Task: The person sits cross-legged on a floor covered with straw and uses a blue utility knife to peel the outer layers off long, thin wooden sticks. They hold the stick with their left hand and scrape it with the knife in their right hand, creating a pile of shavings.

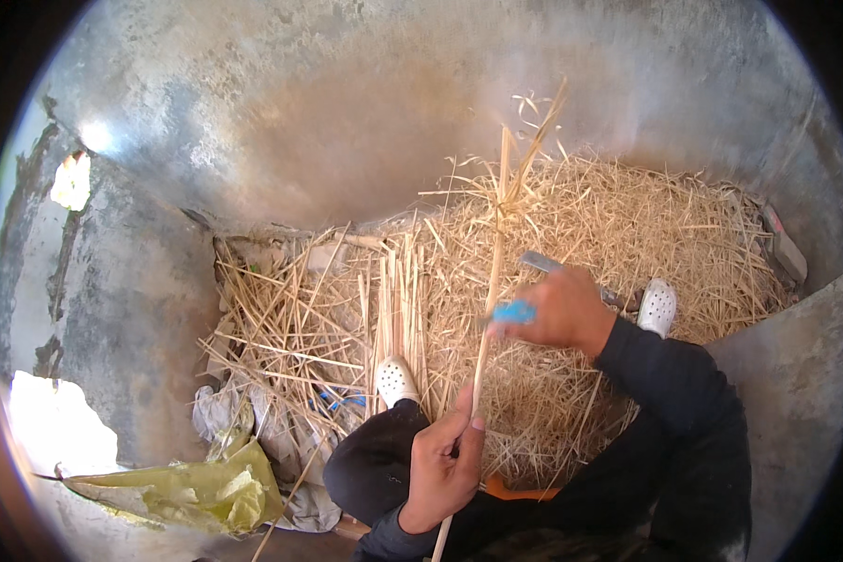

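Note:
My left hand (445,465) is closed round the lower part of a long pale strip of bamboo or cane (483,363), which runs upward away from me. Thin curled shavings (513,199) bunch at its far end. My right hand (564,314) is closed beside the strip's middle, gripping a tool whose flat grey metal end (540,261) sticks out past the fingers. Something bright blue (512,314), perhaps a wrap on the fingers, sits against the strip. Most of the tool is hidden by the hand.
A deep heap of shavings (665,215) covers the floor ahead and right. Loose strips (398,300) lie left of it. My feet wear white clogs (395,382). A yellowish plastic sack (192,489) lies lower left. Grey walls (281,112) stand close around.

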A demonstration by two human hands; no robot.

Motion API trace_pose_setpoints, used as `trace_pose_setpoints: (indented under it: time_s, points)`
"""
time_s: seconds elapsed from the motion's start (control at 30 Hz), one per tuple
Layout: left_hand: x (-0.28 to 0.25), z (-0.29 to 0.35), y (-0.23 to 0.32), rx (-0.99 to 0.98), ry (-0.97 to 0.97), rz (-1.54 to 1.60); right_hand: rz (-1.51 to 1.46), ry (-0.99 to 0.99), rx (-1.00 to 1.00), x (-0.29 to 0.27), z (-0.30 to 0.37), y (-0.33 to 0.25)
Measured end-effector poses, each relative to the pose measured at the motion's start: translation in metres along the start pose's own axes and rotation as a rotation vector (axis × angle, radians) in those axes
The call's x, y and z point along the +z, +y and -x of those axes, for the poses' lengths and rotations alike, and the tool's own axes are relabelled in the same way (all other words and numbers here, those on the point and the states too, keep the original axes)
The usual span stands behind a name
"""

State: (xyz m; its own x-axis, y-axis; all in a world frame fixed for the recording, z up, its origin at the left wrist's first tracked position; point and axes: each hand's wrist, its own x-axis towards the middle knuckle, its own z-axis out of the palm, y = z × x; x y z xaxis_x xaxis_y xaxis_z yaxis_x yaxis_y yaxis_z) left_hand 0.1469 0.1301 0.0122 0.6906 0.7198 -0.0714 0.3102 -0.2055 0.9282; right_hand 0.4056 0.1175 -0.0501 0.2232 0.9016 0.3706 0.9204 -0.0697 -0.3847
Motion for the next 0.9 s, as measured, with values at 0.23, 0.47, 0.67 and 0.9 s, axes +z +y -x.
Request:
trace_pose_setpoints:
  time_s: [0.23, 0.47, 0.67, 0.9]
  points:
    - [0.002, 0.002, -0.008, 0.064, -0.036, -0.005, 0.042, -0.003, 0.214, -0.009, -0.028, 0.037]
    - [0.006, 0.003, -0.005, -0.127, -0.069, 0.343, -0.043, -0.019, 0.341, -0.019, -0.023, 0.044]
    - [0.004, -0.002, -0.01, -0.161, -0.047, 0.691, -0.169, -0.049, 0.013, -0.007, 0.012, -0.016]
    - [0.005, -0.005, -0.013, -0.134, -0.014, 0.607, -0.067, -0.062, 0.021, -0.015, 0.005, -0.02]
